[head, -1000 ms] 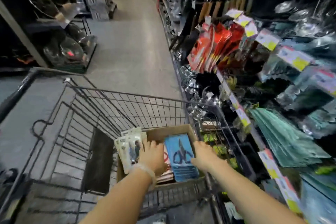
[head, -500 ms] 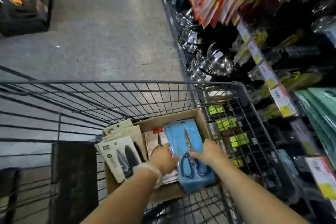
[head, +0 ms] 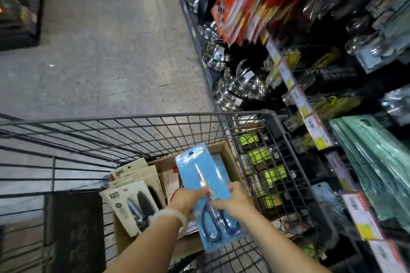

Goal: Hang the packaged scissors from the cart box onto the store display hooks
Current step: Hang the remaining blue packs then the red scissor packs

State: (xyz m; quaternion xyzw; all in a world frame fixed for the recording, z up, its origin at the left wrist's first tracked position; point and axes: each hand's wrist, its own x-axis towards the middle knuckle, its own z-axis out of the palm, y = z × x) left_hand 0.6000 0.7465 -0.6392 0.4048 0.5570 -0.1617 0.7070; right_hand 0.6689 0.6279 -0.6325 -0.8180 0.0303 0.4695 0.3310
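A grey wire-mesh shopping cart (head: pixel 142 131) stands in the aisle beside the store's display shelving (head: pixel 310 104) of hanging packets, and an open brown cardboard box (head: pixel 224 150) sits in the cart's right corner. A blue card-backed pack of dark-handled scissors (head: pixel 205 184) is raised above the box, tilted with its hang-hole end away from the person. The left hand (head: pixel 188 200) grasps its left edge and the right hand (head: pixel 233 203) grasps its right edge, beside beige packs of scissors (head: pixel 131 201) standing in the box.
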